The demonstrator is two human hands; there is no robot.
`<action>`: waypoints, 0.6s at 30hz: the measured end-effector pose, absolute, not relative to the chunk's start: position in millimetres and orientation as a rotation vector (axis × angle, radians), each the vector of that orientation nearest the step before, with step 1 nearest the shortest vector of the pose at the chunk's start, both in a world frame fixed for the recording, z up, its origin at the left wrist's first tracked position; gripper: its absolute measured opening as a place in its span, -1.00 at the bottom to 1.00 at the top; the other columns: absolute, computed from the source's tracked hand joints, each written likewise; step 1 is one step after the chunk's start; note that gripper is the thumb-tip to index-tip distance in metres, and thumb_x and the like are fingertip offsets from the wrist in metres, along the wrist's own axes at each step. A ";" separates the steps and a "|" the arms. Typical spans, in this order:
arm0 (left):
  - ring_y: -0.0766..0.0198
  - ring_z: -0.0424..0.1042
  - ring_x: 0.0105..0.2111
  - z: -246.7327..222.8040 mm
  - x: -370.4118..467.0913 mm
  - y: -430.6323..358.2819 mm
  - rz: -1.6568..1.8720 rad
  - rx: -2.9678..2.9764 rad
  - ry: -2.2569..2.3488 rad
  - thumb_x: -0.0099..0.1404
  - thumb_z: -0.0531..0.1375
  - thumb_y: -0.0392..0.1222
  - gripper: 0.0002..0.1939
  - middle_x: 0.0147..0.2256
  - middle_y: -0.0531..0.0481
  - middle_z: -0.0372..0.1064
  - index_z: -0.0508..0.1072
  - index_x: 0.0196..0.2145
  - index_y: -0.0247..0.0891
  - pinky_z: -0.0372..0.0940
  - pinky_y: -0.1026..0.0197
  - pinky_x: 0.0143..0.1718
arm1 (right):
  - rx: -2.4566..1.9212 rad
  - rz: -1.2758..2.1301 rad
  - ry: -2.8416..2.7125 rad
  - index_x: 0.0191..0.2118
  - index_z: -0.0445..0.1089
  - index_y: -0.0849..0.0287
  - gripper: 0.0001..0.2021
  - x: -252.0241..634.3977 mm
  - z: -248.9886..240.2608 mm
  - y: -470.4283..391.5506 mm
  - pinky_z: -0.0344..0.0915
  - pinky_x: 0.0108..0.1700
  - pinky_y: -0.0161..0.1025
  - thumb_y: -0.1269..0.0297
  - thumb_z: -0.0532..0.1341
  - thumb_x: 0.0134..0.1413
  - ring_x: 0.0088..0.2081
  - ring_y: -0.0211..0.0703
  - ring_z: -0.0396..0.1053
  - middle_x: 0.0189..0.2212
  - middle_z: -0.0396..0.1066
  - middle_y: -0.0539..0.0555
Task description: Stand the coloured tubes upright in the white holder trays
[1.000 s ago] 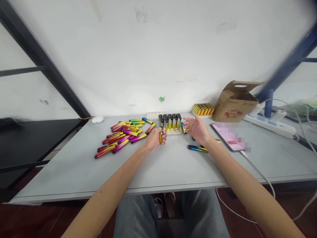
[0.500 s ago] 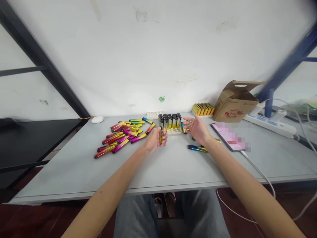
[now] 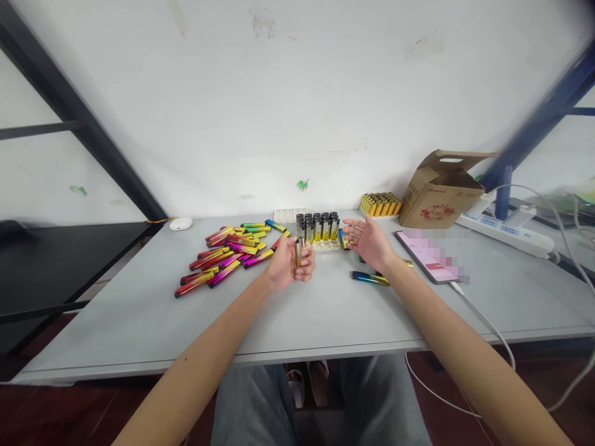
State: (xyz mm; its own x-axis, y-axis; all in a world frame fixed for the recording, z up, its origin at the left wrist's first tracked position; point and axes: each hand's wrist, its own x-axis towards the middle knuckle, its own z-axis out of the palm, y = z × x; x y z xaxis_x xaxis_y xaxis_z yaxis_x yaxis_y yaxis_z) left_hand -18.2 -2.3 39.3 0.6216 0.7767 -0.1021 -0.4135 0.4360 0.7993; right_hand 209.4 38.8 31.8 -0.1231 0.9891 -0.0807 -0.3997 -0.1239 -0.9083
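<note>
My left hand [image 3: 289, 267] grips a small gold and silver tube [image 3: 300, 250] upright, just in front of a white tray [image 3: 326, 246] that holds several upright tubes with black tops [image 3: 318, 227]. My right hand [image 3: 369, 243] hovers open, palm turned left, to the right of the tray and holds nothing. A pile of rainbow-coloured metal sticks [image 3: 227, 253] lies left of my left hand. One blue and gold stick [image 3: 370, 278] lies on the table below my right wrist.
On the grey table [image 3: 139, 310] are a white oval case [image 3: 181, 223], a block of yellow tubes [image 3: 381, 204], an open cardboard box [image 3: 439, 189], a phone [image 3: 430, 255] on a white cable and a power strip [image 3: 509, 234]. A black shelf stands at the left.
My left hand has turned and lifted the tube slightly, so it now stands upright nearer the tray. My right hand has barely moved.
</note>
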 end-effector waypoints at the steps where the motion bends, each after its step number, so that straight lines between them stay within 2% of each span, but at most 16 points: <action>1: 0.41 -0.05 -0.69 39.0 -18.7 -1.9 0.774 0.826 0.498 0.30 -0.10 0.01 -0.65 -0.60 0.11 -0.04 0.12 -0.54 -0.24 -0.04 0.36 -0.67 | -0.913 1.532 -0.908 -0.26 0.46 0.12 -0.54 209.5 31.9 38.8 0.30 -0.37 -0.27 -0.02 -0.10 0.30 -0.43 -0.21 0.34 -0.38 0.44 0.08; 4: 0.40 -0.02 -0.68 38.5 -20.0 -1.4 0.782 0.842 0.481 0.29 -0.10 0.04 -0.64 -0.60 0.10 -0.03 0.15 -0.55 -0.24 -0.02 0.34 -0.65 | -0.911 1.536 -0.899 -0.26 0.46 0.12 -0.54 208.7 31.6 38.8 0.29 -0.38 -0.27 -0.02 -0.09 0.30 -0.43 -0.20 0.34 -0.39 0.43 0.08; 7: 0.35 0.09 -0.63 39.2 -20.6 -1.9 0.819 0.862 0.454 0.27 -0.07 0.02 -0.67 -0.56 0.04 0.06 0.22 -0.51 -0.26 0.09 0.29 -0.59 | -0.919 1.539 -0.907 -0.26 0.46 0.11 -0.54 207.0 31.0 38.7 0.29 -0.38 -0.26 -0.02 -0.10 0.31 -0.43 -0.20 0.34 -0.39 0.43 0.08; 12: 0.29 0.27 -0.50 37.6 -17.9 -0.2 0.965 0.855 0.482 0.26 -0.02 -0.16 -0.78 -0.42 -0.09 0.27 0.34 -0.38 -0.31 0.22 0.24 -0.46 | -0.925 1.540 -0.912 -0.27 0.46 0.11 -0.54 205.6 31.2 38.4 0.28 -0.37 -0.25 -0.01 -0.10 0.30 -0.44 -0.20 0.34 -0.41 0.44 0.07; 15: 0.30 0.34 -0.44 32.8 -14.9 2.4 1.048 0.888 0.582 0.33 -0.01 -0.20 -0.81 -0.34 -0.09 0.35 0.34 -0.34 -0.30 0.26 0.26 -0.41 | -0.914 1.558 -0.903 -0.28 0.47 0.11 -0.56 205.2 30.9 38.1 0.28 -0.37 -0.26 -0.01 -0.08 0.29 -0.44 -0.21 0.34 -0.41 0.44 0.06; 18: 0.29 0.42 -0.38 27.4 -12.5 3.0 1.079 0.963 0.637 0.38 0.05 -0.14 -0.84 -0.26 -0.09 0.41 0.30 -0.29 -0.28 0.30 0.24 -0.37 | -0.917 1.576 -0.920 -0.28 0.48 0.11 -0.63 202.0 28.5 36.6 0.27 -0.37 -0.28 0.04 0.00 0.25 -0.43 -0.23 0.34 -0.41 0.44 0.05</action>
State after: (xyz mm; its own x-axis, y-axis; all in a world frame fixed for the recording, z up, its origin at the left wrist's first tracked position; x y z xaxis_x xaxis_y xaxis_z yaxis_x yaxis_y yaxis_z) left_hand -12.5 3.0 27.4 0.3650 0.9308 0.0166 -0.4349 0.1547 0.8871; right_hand 202.0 36.6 28.5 -0.1615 0.9815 -0.1027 -0.3933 -0.1594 -0.9055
